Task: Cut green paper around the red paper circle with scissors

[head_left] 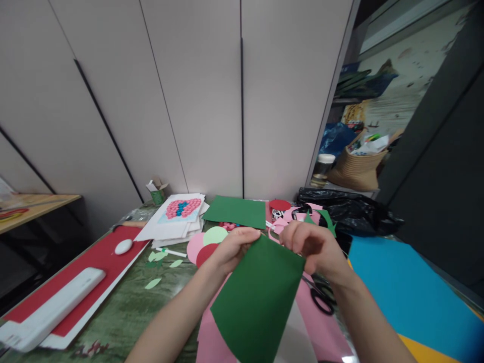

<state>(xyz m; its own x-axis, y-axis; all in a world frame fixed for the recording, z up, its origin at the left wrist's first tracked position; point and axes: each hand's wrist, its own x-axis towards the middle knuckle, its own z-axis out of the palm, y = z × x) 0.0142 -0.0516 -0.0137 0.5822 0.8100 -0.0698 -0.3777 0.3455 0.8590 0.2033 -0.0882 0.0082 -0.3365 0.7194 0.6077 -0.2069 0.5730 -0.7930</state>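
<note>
A dark green paper sheet (260,297) hangs between my hands above pink paper (325,327). My left hand (236,247) pinches its upper left corner. My right hand (312,247) is curled at the upper right edge, its fingers closed on the sheet. Black-handled scissors (322,300) lie just below my right hand on the pink paper. Left of the sheet are a pink circle (193,247), a light green circle (215,235) and a red circle (206,253), partly overlapping.
A white device (56,307) and a white oval object (123,246) rest on red paper (34,297) at left. Behind are white sheets (162,229) and another green sheet (236,210). Blue paper (412,287) and a black bag (351,209) are at right.
</note>
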